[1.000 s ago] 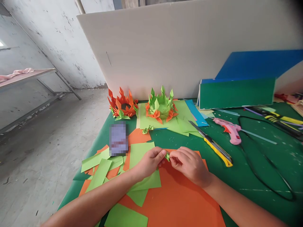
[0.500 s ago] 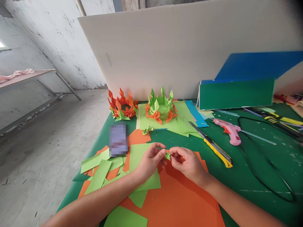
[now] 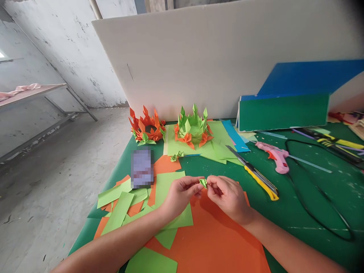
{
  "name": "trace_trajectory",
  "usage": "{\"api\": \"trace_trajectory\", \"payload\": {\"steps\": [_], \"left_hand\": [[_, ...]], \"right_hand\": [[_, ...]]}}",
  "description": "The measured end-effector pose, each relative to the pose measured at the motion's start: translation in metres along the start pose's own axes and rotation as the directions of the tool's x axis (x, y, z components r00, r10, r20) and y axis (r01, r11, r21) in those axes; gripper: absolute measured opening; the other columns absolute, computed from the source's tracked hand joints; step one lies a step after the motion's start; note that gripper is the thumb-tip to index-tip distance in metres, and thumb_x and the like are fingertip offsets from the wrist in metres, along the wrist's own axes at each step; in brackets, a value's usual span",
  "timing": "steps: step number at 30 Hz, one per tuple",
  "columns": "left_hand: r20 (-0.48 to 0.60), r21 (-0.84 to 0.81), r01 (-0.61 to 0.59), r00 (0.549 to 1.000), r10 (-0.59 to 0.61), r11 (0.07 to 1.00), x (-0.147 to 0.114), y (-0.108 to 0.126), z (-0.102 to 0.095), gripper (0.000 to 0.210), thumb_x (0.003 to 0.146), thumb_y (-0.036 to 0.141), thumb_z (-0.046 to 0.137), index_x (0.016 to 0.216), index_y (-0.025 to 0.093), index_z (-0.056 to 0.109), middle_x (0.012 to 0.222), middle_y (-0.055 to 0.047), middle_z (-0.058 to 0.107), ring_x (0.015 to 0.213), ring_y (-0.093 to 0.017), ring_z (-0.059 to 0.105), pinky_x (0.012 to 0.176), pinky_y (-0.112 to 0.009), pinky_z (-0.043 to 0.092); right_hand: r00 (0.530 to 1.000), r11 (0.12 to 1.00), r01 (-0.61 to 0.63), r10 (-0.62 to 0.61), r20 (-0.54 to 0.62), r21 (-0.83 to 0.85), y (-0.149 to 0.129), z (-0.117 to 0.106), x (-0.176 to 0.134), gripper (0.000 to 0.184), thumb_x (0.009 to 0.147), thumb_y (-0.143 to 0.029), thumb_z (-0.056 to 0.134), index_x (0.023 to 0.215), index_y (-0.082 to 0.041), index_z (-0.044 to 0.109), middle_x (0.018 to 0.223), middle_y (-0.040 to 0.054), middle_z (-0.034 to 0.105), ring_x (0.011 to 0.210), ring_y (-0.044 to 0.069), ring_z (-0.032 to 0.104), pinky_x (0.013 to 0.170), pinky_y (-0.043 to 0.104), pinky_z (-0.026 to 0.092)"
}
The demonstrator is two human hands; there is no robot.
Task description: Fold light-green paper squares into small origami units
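Between my two hands is a small folded green paper piece [image 3: 203, 183], like a tiny origami flower. My left hand [image 3: 182, 193] pinches it from the left with thumb and fingers. From the right, the curled fingertips of my right hand [image 3: 226, 195] grip its edge. Both hands hover over a large orange paper sheet [image 3: 218, 242]. Two small green folded paper flowers [image 3: 176, 156] lie beyond my left hand. Farther back stand an orange paper crown [image 3: 146, 127] and a green paper crown [image 3: 193, 127] trimmed with orange flowers.
Green and orange paper pieces [image 3: 118, 212] are strewn at left near a blurred purple rectangular object [image 3: 142, 168]. On the right lie a yellow utility knife [image 3: 258, 180], a pink glue gun [image 3: 274, 155] with a black cord, and pliers [image 3: 327, 140]. A white board [image 3: 199, 57] stands behind.
The green paper piece has turned and shifted slightly right and up between my fingers. My right hand's fingers are also slightly higher. Everything else on the table stays put.
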State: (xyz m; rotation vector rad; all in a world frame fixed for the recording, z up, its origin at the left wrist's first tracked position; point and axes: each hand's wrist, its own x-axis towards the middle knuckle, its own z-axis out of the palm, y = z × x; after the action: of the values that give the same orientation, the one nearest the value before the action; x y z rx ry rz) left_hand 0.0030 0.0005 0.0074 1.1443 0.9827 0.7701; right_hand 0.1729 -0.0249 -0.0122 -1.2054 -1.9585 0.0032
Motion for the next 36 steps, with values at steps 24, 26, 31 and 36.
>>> {"api": "trace_trajectory", "payload": {"steps": [24,26,31,36], "left_hand": [[0.126,0.024,0.073,0.989,-0.076,0.997,0.007,-0.007,-0.012,0.046,0.074,0.056,0.067,0.093,0.015,0.058,0.062,0.000,0.061,0.055,-0.013,0.059,0.055,-0.026,0.048],[0.138,0.061,0.077,0.987,-0.085,0.995,0.006,-0.006,-0.013,0.046,0.075,0.058,0.065,0.085,0.013,0.060,0.061,-0.001,0.061,0.054,-0.013,0.059,0.055,-0.026,0.048],[0.263,0.191,-0.016,0.964,-0.035,0.982,0.002,-0.005,-0.014,0.036,0.083,0.044,0.060,0.101,0.014,0.066,0.070,-0.001,0.058,0.062,-0.013,0.056,0.059,-0.027,0.049],[0.293,0.317,-0.087,0.956,-0.011,0.944,-0.001,-0.007,-0.015,0.023,0.088,0.033,0.050,0.085,0.015,0.064,0.068,0.000,0.054,0.062,-0.012,0.053,0.060,-0.026,0.047]], "right_hand": [[0.946,0.926,0.315,-0.289,0.144,-0.210,0.010,0.001,0.000,0.015,0.094,-0.016,0.049,0.083,-0.018,0.059,0.058,-0.0021,0.054,0.054,0.013,0.048,0.054,0.030,0.029],[0.951,0.932,0.302,-0.280,0.133,-0.201,0.009,0.001,0.000,0.014,0.093,-0.015,0.050,0.082,-0.018,0.058,0.058,-0.0019,0.055,0.055,0.013,0.049,0.055,0.029,0.030],[0.958,0.939,0.274,-0.248,0.144,-0.207,0.009,0.000,-0.001,0.016,0.092,-0.013,0.048,0.080,-0.019,0.057,0.057,-0.0026,0.054,0.054,0.013,0.048,0.054,0.029,0.029],[0.956,0.944,0.275,-0.249,0.155,-0.181,0.007,0.001,-0.001,0.018,0.091,-0.013,0.048,0.076,-0.019,0.055,0.055,-0.0031,0.052,0.052,0.012,0.045,0.053,0.029,0.027]]}}
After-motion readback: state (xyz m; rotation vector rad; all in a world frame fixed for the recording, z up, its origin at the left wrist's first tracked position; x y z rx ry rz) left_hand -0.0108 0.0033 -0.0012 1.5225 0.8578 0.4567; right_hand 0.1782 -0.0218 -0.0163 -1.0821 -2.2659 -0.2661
